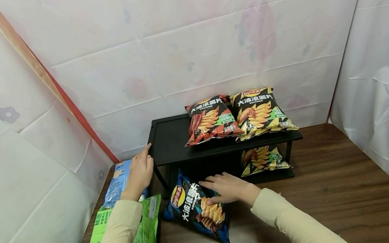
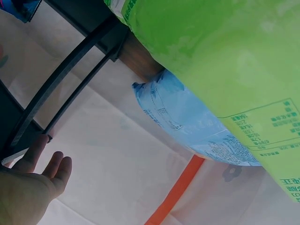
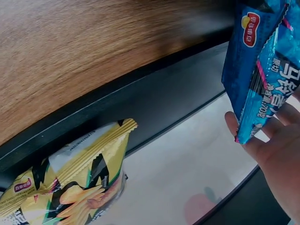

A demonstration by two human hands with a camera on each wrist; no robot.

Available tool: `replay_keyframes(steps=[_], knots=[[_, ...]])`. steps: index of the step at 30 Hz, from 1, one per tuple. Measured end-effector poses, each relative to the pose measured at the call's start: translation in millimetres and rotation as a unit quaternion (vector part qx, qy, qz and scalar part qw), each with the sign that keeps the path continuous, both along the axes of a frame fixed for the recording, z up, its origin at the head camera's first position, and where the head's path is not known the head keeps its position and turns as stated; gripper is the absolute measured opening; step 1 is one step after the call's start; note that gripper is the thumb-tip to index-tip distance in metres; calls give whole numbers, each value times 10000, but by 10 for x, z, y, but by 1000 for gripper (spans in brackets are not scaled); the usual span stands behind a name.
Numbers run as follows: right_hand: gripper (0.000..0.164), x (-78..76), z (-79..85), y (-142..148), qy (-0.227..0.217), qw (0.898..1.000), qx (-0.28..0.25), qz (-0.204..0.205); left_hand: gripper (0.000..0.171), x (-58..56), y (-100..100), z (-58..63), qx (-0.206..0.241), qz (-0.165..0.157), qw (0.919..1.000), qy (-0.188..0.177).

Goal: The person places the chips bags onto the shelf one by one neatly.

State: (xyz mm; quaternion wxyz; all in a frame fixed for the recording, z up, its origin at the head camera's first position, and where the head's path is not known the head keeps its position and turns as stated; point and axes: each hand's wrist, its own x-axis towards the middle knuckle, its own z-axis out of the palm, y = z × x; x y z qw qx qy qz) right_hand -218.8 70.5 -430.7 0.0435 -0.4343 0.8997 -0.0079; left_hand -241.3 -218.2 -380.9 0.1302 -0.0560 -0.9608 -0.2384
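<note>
The right hand (image 1: 228,188) grips a dark blue bag of chips (image 1: 193,211), which tilts in front of the black two-tier rack (image 1: 170,138). In the right wrist view the blue bag (image 3: 262,70) lies against the fingers, some of which it hides. At the rack's left end, the left hand (image 1: 140,170) touches the upper shelf's edge with an extended finger; its other fingers look relaxed in the left wrist view. Beneath the left arm lie a green chip bag (image 1: 147,231) and a light blue one (image 1: 116,185).
On the upper shelf lie a red-and-black chip bag (image 1: 213,120) and a yellow-and-black one (image 1: 260,113). Another yellow bag (image 1: 261,159) sits on the lower shelf at the right. The wooden table (image 1: 341,183) is bordered by white cloth walls (image 1: 206,51).
</note>
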Motion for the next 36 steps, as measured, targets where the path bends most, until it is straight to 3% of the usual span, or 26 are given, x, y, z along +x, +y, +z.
replay_keyframes(steps=[6, 10, 15, 19, 24, 32, 36], knots=[[61, 23, -16, 19, 320, 9994, -83, 28, 49, 3, -3, -7, 40, -11, 10000, 8], [55, 33, -26, 28, 663, 9971, -261, 275, 49, 3, 0, -6, 58, -17, 10000, -32], [40, 36, -58, 45, 1451, 9844, -592, 795, 49, -5, 0, -18, 64, 26, 9999, -81], [37, 66, -55, 62, 1776, 9766, -640, 1033, 50, -9, 0, -29, 68, 42, 9999, -101], [47, 151, -6, 99, 1736, 9753, -394, 1308, 50, -6, -3, -29, 46, 17, 10000, -87], [80, 254, -46, 188, 937, 9859, 125, 1384, 50, -3, -4, -22, 55, 32, 9999, -80], [96, 257, -131, 215, 1080, 9837, 274, 1410, 49, -1, -5, -22, 70, 50, 9999, -104]])
